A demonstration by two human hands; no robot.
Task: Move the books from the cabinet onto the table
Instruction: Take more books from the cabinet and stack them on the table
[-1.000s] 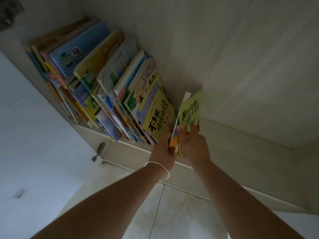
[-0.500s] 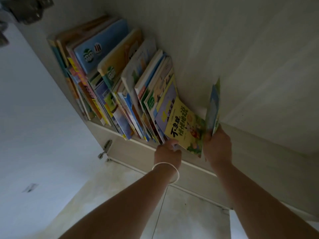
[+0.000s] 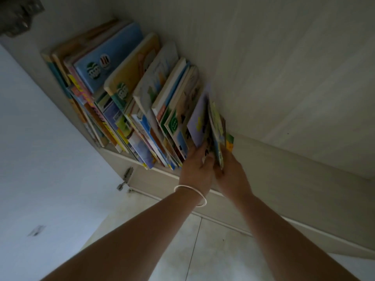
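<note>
Books (image 3: pixel 129 94): paper and card covers, smooth, mostly glossy print; thicker board covers toward 10 o'clock. Cabinet (image 3: pixel 284 78): pale wood-grain laminate, matt, with a dull metal hinge (image 3: pixel 125 179) at 8 o'clock on the shelf edge. Bangle (image 3: pixel 190 194) on left wrist: thin, pale, smooth, faint sheen; floor tiles (image 3: pixel 213 256) at 6 o'clock smooth, slightly mottled.

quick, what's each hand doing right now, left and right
Left hand: fingers closed on the lower edge of the yellow book at the end of the row of books.
Right hand: shut on a few thin books.
</note>
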